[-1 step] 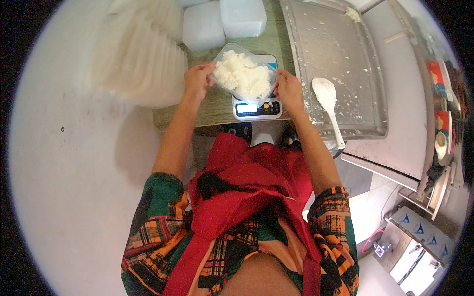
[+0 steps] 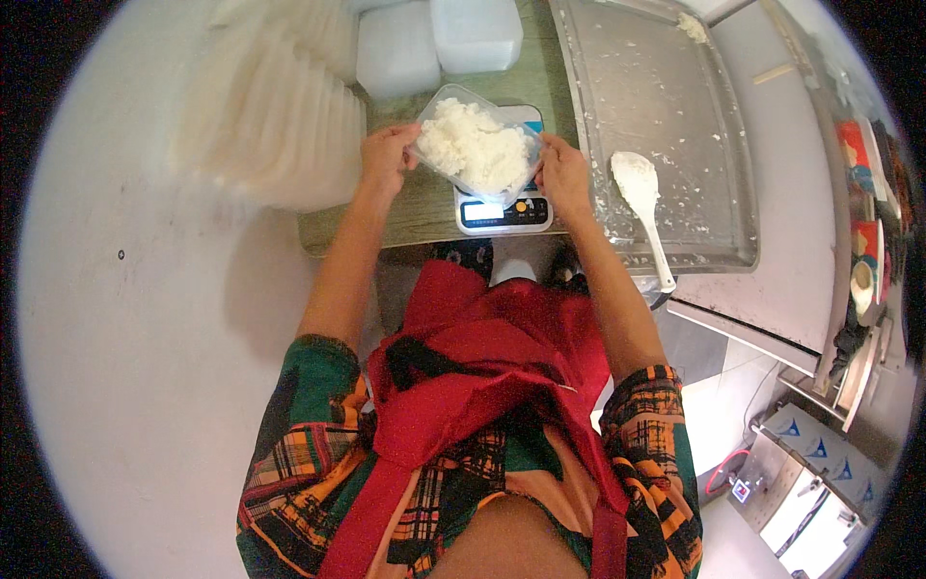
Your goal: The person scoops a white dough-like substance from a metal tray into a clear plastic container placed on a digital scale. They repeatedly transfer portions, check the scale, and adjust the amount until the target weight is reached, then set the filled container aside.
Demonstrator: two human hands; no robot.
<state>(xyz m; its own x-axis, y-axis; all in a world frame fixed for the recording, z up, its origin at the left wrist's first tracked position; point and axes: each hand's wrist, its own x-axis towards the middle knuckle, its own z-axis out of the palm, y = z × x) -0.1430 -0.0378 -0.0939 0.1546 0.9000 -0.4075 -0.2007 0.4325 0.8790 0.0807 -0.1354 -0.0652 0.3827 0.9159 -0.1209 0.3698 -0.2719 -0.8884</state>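
Note:
A clear plastic container (image 2: 451,93) holds a heap of white cooked rice (image 2: 477,147). My left hand (image 2: 388,159) grips its left edge, fingers closed on the rim. At the opposite edge, my right hand (image 2: 564,177) pinches the container too. Beneath it sits a white digital kitchen scale (image 2: 503,214) with a lit display; whether the container touches the scale I cannot tell. A white rice paddle (image 2: 651,224), its blade coated with rice, lies to the right of my right hand, across the near part of a metal tray (image 2: 656,92).
Stacked clear plastic containers (image 2: 397,53) stand at the back of the green wood-grain table (image 2: 333,228). More nested containers (image 2: 280,125) lean along the left by a pale wall. Rice scraps dot the tray. Several utensils and red packets (image 2: 865,236) sit at the far right.

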